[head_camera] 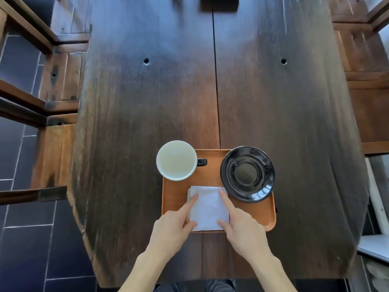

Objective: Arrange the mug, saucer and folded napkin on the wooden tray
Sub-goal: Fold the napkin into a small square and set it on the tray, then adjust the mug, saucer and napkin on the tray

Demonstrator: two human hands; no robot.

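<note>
A wooden tray is lying on the near part of a dark wooden counter, close to the person's edge. On the tray, a white folded napkin is sitting at the near middle, its near edge reaching the tray's near rim.

The left hand is resting on the napkin's left side, its forefinger stretching out to the far-left corner and its thumb pressing the near-left part; the other fingers are curling loosely, and nothing is being gripped. The right hand is mirroring it on the right side, forefinger pointing to the far-right corner, thumb lying on the near-right part, open and pressing flat rather than grasping.

A mug, white inside and black outside, is standing upright at the tray's far-left corner, overhanging the rim, with its black handle pointing right. A glossy black saucer is sitting at the far right of the tray, its edge passing over the right rim and just touching the napkin's far-right corner.

Wooden chairs are standing along both sides of the counter over a dark tiled floor.
</note>
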